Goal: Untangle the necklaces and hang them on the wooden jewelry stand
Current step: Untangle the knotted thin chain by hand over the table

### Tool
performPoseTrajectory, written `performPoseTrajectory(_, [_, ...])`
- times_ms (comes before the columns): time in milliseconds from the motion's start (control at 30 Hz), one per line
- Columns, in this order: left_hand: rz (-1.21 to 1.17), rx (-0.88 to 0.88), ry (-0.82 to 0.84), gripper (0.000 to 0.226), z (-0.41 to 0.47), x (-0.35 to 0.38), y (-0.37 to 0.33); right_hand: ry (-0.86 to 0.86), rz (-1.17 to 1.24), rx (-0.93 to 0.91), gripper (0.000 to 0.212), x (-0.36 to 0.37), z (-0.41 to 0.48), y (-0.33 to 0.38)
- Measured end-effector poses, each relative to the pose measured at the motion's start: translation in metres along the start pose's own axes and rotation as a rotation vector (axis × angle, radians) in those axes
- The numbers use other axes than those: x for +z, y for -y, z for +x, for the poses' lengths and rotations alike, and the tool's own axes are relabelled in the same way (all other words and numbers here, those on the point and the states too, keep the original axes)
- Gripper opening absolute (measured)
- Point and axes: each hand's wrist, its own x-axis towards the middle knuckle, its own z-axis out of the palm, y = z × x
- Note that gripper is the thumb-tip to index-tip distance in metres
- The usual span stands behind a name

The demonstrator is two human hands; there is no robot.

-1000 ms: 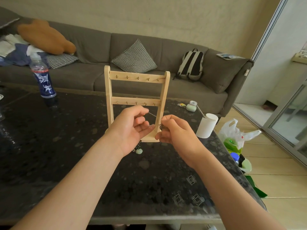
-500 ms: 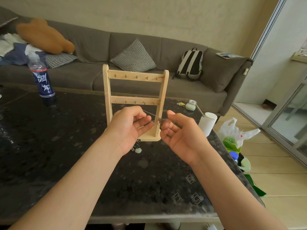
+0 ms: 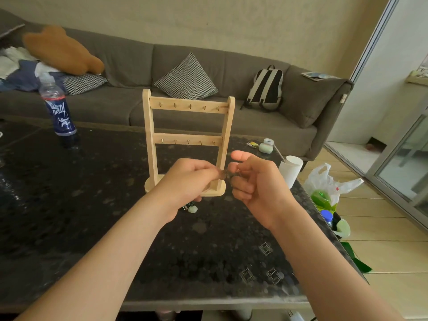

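Note:
A wooden jewelry stand (image 3: 188, 107) with two hook bars stands on the dark table (image 3: 69, 205); no necklace hangs on its hooks. Just in front of its base, my left hand (image 3: 187, 181) and my right hand (image 3: 254, 184) meet and both pinch a small dark tangle of necklace chain (image 3: 224, 175) between their fingertips. Below my left hand a pale green pendant (image 3: 192, 208) with a bit of chain lies on the table, partly hidden by my wrist.
A blue-labelled bottle (image 3: 58, 107) stands at the table's far left. A white paper cup (image 3: 290, 170) and a small green container (image 3: 266, 145) sit near the right edge. A grey sofa (image 3: 254, 126) lies behind. Plastic bags (image 3: 328, 188) are on the floor at right.
My hands have closed together in front of the stand's base; the stretched chain between them has bunched into a tangle, and my right fingers have curled onto it.

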Motion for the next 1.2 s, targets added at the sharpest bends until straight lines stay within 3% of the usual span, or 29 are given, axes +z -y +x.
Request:
performPoseTrajectory(100, [-0.005,0.015,0.061,0.025,-0.001,0.0,-0.001,0.04,-0.036,-0.012,0.028,-0.001,0.001,-0.001])
performPoseTrajectory(267, [-0.066,0.002,0.081,0.015,0.0,0.001,0.002,0.095,-0.084,-0.032,0.028,-0.003,0.002,-0.002])
performPoseTrajectory(467, [-0.149,0.039,-0.002,0.01,0.002,-0.003,0.004,0.054,-0.083,-0.053,0.025,-0.006,0.003,-0.002])
performPoseTrajectory(667, [-0.165,0.171,-0.196,0.004,0.003,-0.004,0.009,-0.09,-0.131,-0.076,0.019,-0.005,0.003,-0.004])
performPoseTrajectory(867, [-0.151,0.214,-0.232,0.007,0.004,-0.003,0.01,-0.095,-0.126,-0.018,0.015,-0.005,0.002,-0.003])
performPoseTrajectory(1067, [0.151,0.349,-0.362,0.007,0.008,0.0,0.017,-0.135,-0.378,-0.106,0.012,-0.003,0.002,-0.007])
performPoseTrajectory(1200, [0.185,0.361,-0.36,0.008,0.01,0.0,0.019,-0.19,-0.658,-0.289,0.01,-0.004,0.001,-0.01])
